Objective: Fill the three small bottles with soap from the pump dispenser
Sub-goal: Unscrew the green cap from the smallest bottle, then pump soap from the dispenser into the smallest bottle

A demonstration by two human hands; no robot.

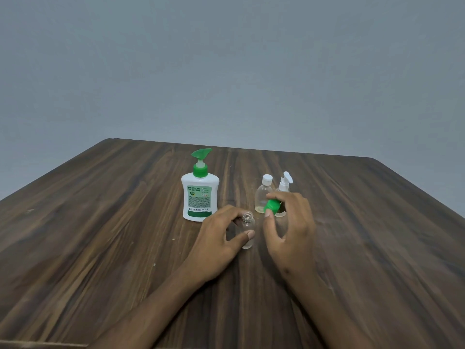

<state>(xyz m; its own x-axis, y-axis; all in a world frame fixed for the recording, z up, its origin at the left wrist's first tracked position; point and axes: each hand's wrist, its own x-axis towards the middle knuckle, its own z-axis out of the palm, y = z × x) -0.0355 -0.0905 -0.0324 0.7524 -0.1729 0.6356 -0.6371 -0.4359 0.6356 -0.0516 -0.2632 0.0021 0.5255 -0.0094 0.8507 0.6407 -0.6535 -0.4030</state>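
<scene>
A white pump dispenser (200, 195) with a green pump head stands upright on the wooden table (100, 235). In front of it my left hand (219, 238) grips a small clear bottle (247, 227) whose neck is uncapped. Just right of that bottle, my right hand (289, 222) pinches a green cap (272, 206) between thumb and fingers, held a little above the table. Behind my right hand stand two more small clear bottles: one with a white flip cap (263, 195) and one with a white spray top (285, 183), partly hidden by my fingers.
The table's far edge (276, 150) runs along a plain grey wall. Bare wood lies to the left and right of the bottles. Small pale specks dot the wood near my left forearm.
</scene>
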